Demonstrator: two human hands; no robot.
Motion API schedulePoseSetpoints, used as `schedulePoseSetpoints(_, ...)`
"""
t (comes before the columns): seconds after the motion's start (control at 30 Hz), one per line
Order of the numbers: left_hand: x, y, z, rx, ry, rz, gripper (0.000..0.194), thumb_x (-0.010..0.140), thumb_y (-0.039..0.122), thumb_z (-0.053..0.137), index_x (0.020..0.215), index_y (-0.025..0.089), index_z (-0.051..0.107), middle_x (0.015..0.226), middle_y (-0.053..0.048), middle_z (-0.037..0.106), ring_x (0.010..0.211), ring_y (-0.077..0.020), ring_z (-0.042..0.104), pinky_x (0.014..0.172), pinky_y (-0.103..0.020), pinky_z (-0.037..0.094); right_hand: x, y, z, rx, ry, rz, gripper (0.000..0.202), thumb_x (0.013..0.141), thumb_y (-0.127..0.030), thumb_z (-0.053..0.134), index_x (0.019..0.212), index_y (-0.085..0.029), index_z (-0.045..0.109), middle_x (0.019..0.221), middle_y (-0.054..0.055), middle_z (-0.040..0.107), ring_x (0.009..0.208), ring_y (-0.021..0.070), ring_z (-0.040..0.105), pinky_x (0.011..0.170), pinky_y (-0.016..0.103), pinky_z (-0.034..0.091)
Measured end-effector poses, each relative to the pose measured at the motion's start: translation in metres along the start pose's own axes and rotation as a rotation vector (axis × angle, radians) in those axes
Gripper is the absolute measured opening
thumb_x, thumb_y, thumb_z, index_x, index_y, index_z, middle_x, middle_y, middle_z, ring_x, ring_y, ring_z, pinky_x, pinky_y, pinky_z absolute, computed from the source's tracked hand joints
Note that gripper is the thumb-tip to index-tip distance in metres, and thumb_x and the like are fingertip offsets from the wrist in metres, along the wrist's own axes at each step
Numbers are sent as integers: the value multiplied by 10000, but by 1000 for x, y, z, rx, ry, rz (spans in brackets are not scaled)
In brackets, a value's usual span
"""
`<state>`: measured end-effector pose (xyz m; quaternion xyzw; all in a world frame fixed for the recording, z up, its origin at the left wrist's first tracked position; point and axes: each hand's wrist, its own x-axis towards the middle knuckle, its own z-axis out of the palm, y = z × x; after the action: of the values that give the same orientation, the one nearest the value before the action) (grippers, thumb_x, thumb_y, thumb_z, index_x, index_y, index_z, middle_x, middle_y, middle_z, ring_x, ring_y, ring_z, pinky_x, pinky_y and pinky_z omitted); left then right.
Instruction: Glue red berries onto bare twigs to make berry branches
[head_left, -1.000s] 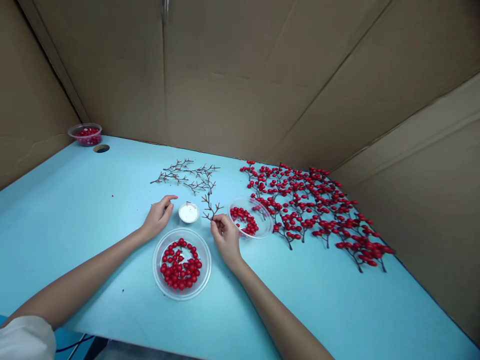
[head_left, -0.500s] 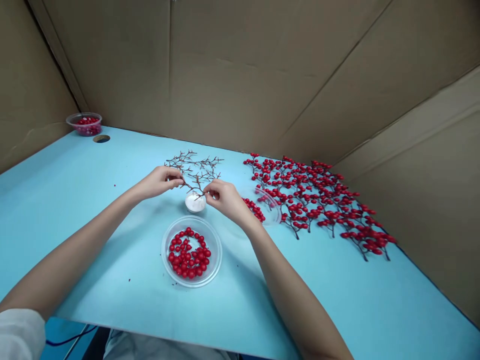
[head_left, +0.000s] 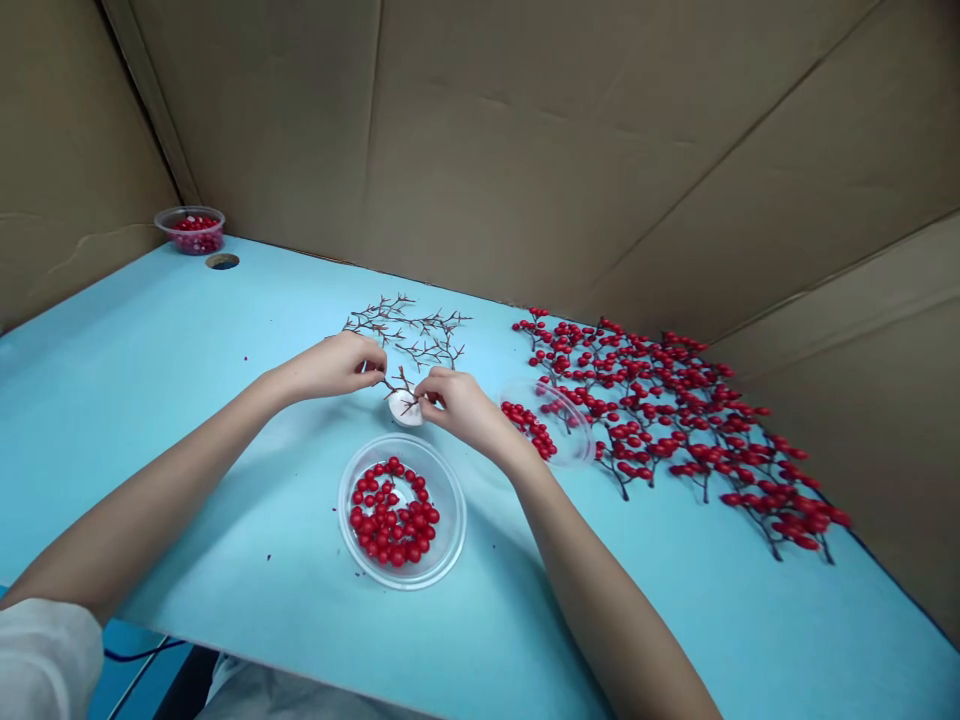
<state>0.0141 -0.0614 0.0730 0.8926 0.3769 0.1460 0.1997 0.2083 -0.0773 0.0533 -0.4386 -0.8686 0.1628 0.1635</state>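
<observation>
My left hand [head_left: 352,362] pinches the left end of a bare brown twig [head_left: 401,384]. At the twig's right side, the closed fingers of my right hand [head_left: 450,398] hold one of its tips. The twig is over a small round white dish [head_left: 406,407]. Nearer the front edge, a clear round bowl [head_left: 452,510] holds loose red berries [head_left: 394,515]. Behind my hands lie several bare branches [head_left: 427,322] without berries. Beside my right wrist is a clear container [head_left: 581,430] with red berries, partly hidden by my arm.
Many branches bearing red berries [head_left: 660,400] cover the right part of the blue table [head_left: 285,600]. At the far left corner stands a tub of red berries [head_left: 196,235], near a round hole in the table. Cardboard walls [head_left: 525,150] surround the back and sides.
The twig has been lowered closer to the white dish, with both hands still on it. The whole view has shifted, so most things appear farther right.
</observation>
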Motion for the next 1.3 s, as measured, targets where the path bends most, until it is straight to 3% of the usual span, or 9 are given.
schedulePoseSetpoints(0.17, 1, -4, 1, 55, -83, 1, 184, 741, 168, 396, 682, 137, 568, 665, -11, 567, 612, -109, 482, 581, -203, 340, 3, 2, 6, -23, -24, 8, 174, 665, -26, 469, 655, -116, 618, 623, 19, 495, 580, 99, 445, 574, 209, 361)
schedulePoseSetpoints(0.33, 0, -4, 0, 71, -76, -1, 187, 746, 180, 389, 680, 143, 561, 669, -11, 570, 617, -111, 485, 586, -205, 338, 3, 3, 8, -20, -10, 6, 170, 672, -27, 467, 676, -117, 611, 635, 19, 502, 578, 96, 451, 573, 205, 365)
schedulePoseSetpoints(0.57, -1, -1, -4, 23, -41, 10, 175, 730, 159, 385, 718, 150, 560, 690, -3, 575, 622, -106, 484, 570, -197, 333, -2, 1, -6, -27, 68, -28, 129, 692, -53, 468, 684, -136, 567, 642, 4, 471, 588, 99, 447, 561, 206, 358)
schedulePoseSetpoints(0.9, -1, -2, -4, 69, -167, -28, 195, 699, 147, 393, 720, 151, 587, 709, -10, 609, 632, -113, 512, 563, -202, 330, -2, 2, 7, -94, 21, -125, 155, 706, -40, 437, 629, -151, 515, 668, 14, 465, 590, 104, 449, 560, 214, 363)
schedulePoseSetpoints(1.2, -2, -3, -6, 55, -181, -32, 192, 691, 146, 399, 725, 156, 587, 708, -7, 613, 625, -112, 511, 551, -200, 325, -1, 3, 8, -102, 19, -124, 144, 718, -51, 436, 669, -143, 537, 681, 25, 475, 612, 115, 471, 577, 220, 377)
schedulePoseSetpoints(1.3, -2, -2, -7, 51, -165, -30, 196, 696, 143, 389, 718, 155, 583, 690, -5, 604, 612, -108, 504, 548, -194, 328, -2, 1, 2, -103, 79, -102, 128, 735, -89, 438, 698, -151, 544, 710, 32, 487, 616, 118, 473, 579, 225, 379)
